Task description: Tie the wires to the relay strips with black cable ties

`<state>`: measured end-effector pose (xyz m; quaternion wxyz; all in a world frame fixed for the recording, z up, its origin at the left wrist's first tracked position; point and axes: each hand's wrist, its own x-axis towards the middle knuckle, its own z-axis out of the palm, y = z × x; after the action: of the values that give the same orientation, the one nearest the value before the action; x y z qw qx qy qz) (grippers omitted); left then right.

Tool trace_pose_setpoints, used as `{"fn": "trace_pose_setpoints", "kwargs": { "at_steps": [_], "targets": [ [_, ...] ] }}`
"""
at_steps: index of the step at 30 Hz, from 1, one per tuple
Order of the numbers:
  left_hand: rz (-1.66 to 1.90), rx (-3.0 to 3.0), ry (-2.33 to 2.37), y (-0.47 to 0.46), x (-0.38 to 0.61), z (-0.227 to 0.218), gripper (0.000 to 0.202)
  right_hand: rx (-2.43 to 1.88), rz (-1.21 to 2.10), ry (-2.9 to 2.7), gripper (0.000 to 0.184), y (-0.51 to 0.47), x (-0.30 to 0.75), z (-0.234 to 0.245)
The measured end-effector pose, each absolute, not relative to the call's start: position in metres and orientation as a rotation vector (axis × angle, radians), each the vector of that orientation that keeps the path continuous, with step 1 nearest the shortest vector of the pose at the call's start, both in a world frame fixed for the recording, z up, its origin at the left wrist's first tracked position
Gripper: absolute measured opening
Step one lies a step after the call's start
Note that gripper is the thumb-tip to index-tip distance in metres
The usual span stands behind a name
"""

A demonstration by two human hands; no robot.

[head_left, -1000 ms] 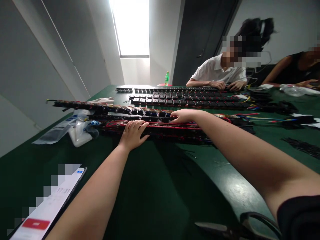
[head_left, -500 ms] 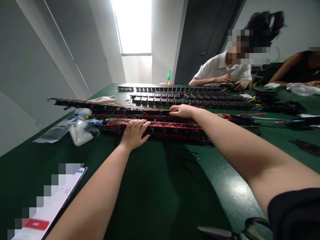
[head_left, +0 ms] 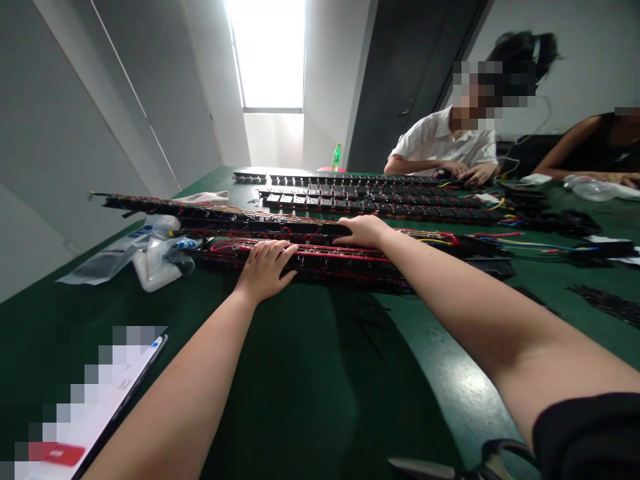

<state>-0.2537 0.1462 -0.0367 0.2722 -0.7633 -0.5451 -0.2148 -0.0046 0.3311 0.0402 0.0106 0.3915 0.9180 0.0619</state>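
Observation:
Two long black power-strip-like housings with wiring lie across the table, one behind the other. My left hand (head_left: 267, 270) rests on the nearer wired housing (head_left: 345, 257), which has red wires along its top; its fingers are stretched out and the thumb is spread toward me. Farther back, my right hand (head_left: 364, 231) pinches the rear wired housing (head_left: 295, 227) between its fingers and thumb, partly hiding it. The left end of that housing reaches past the nearer one, with thin wires along its length.
More black socket strips (head_left: 320, 200) lie behind. At left are plastic bags (head_left: 157, 257) and a phone (head_left: 115, 400). Scissors (head_left: 425, 469) lie at the front, black cable ties (head_left: 603, 303) at right. Beyond, a person in a white shirt (head_left: 435, 137) works with both hands; another sits at far right.
My hands stay on the two housings, nearly in place. The view has shifted slightly. Across the table, the person in white has lowered their hands a little.

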Motion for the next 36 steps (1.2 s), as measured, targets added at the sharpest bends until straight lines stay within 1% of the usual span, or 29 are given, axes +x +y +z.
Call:
{"fn": "trace_pose_setpoints", "kwargs": {
  "at_steps": [4, 9, 10, 12, 14, 17, 21, 24, 26, 28, 30, 32, 34, 36],
  "targets": [
    [-0.597, -2.049, -1.455, 0.147, -0.254, -0.038, 0.036, 1.204, 0.310, 2.870, 0.037, 0.331, -0.005, 0.051],
    [-0.588, -2.047, -1.451, 0.148, -0.256, -0.040, 0.037, 1.178, 0.491, 2.894, 0.039, 0.327, -0.001, 0.077],
    [-0.588, -2.048, -1.453, 0.148, -0.256, -0.041, 0.037, 1.179, 0.525, 2.897, 0.043, 0.325, 0.002, 0.083],
    [-0.593, -2.059, -1.455, 0.148, -0.256, -0.041, 0.039, 1.185, 0.592, 2.902, 0.059, 0.320, 0.009, 0.095],
    [-0.603, -2.077, -1.451, 0.148, -0.256, -0.041, 0.042, 1.192, 0.652, 2.901, 0.070, 0.313, 0.017, 0.107],
    [-0.620, -2.088, -1.425, 0.144, -0.258, -0.038, 0.050, 1.223, 0.726, 2.893, 0.079, 0.301, 0.028, 0.127],
    [-0.650, -2.041, -1.367, 0.130, -0.266, -0.026, 0.052, 1.290, 0.785, 2.878, 0.081, 0.275, 0.040, 0.158],
    [-0.680, -1.965, -1.344, 0.116, -0.266, -0.010, 0.055, 1.287, 0.813, 2.883, 0.079, 0.246, 0.052, 0.183],
    [-0.699, -1.920, -1.319, 0.106, -0.258, 0.005, 0.059, 1.304, 0.826, 2.890, 0.084, 0.223, 0.064, 0.198],
    [-0.721, -1.878, -1.258, 0.096, -0.242, 0.025, 0.065, 1.329, 0.827, 2.879, 0.086, 0.199, 0.080, 0.209],
    [-0.789, -1.670, -1.142, 0.082, -0.221, 0.050, 0.073, 1.375, 0.854, 2.853, 0.087, 0.175, 0.098, 0.216],
    [-0.799, -1.605, -1.156, 0.065, -0.200, 0.076, 0.081, 1.425, 0.836, 2.793, 0.088, 0.155, 0.117, 0.219],
    [-0.761, -1.665, -1.234, 0.046, -0.181, 0.099, 0.079, 1.456, 0.752, 2.722, 0.089, 0.138, 0.137, 0.221],
    [-0.638, -1.815, -1.311, 0.028, -0.168, 0.113, 0.067, 1.462, 0.611, 2.676, 0.088, 0.127, 0.155, 0.219]
  ]
}}
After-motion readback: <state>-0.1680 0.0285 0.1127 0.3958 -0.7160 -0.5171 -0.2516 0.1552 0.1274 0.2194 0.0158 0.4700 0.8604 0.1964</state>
